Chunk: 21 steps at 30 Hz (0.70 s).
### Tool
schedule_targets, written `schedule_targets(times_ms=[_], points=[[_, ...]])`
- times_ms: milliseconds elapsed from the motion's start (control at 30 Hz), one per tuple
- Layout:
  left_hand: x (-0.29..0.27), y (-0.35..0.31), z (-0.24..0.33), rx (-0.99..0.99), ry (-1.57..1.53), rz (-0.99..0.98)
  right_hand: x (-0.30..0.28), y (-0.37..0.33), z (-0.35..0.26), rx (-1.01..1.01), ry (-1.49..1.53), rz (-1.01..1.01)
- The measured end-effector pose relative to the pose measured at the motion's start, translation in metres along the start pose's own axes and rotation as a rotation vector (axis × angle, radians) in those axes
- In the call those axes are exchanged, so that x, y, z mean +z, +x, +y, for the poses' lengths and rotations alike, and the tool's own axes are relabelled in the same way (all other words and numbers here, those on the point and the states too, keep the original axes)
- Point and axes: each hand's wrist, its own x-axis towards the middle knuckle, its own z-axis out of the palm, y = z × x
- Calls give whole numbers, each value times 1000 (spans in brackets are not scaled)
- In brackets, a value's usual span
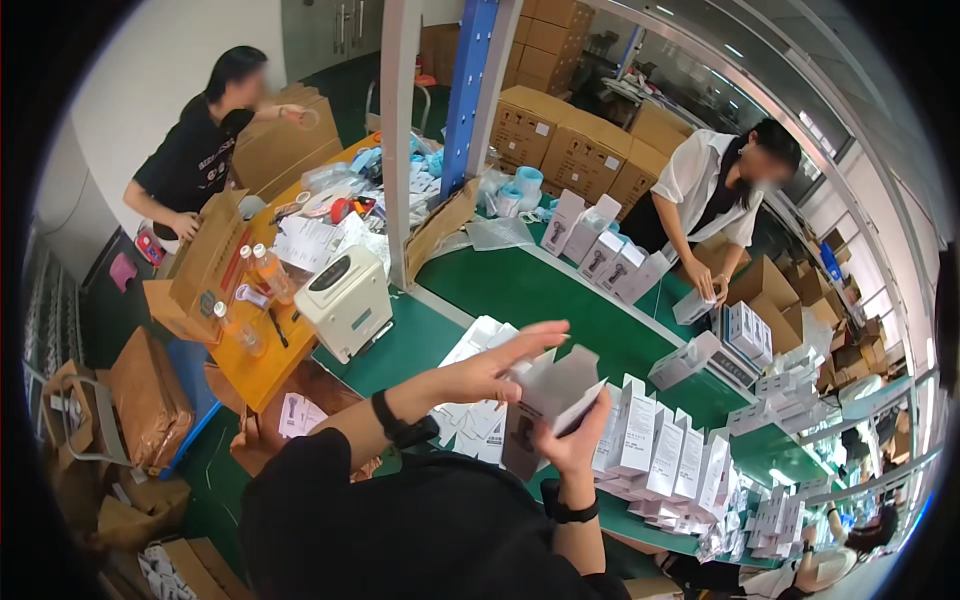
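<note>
A small white carton (550, 388) with its end flaps up is held over the green table, in front of my body. My right hand (574, 436) grips its near right side, thumb and fingers around the walls. At the far left edge of the carton, my left hand (490, 368) has its fingers stretched out, the thumb close to the rim. Under and beside my left forearm lie flat white carton blanks (468, 428). Upright white cartons (660, 446) stand in several rows just right of my right hand. The inside of the held carton is mostly hidden.
A beige machine (345, 302) stands at the left, beside an orange table (258, 368) with bottles. A grey post (400, 150) rises ahead. Across the green table (480, 275), a co-worker (700, 200) handles cartons; another person (195, 150) stands far left by cardboard boxes.
</note>
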Motion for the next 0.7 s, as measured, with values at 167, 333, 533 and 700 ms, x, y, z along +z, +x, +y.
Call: schedule_targets(times_ms=[167,333,533,700], points=[[10,20,-31,-8,353,-173,-6,11,-20,133,379,151],[46,21,-44,47,280,-151,-9,17,-33,247,383,316],[71,16,-73,-341,-17,7,-8,10,-11,391,496,420],[63,10,-73,-182,208,-164,-15,2,-9,426,590,398]])
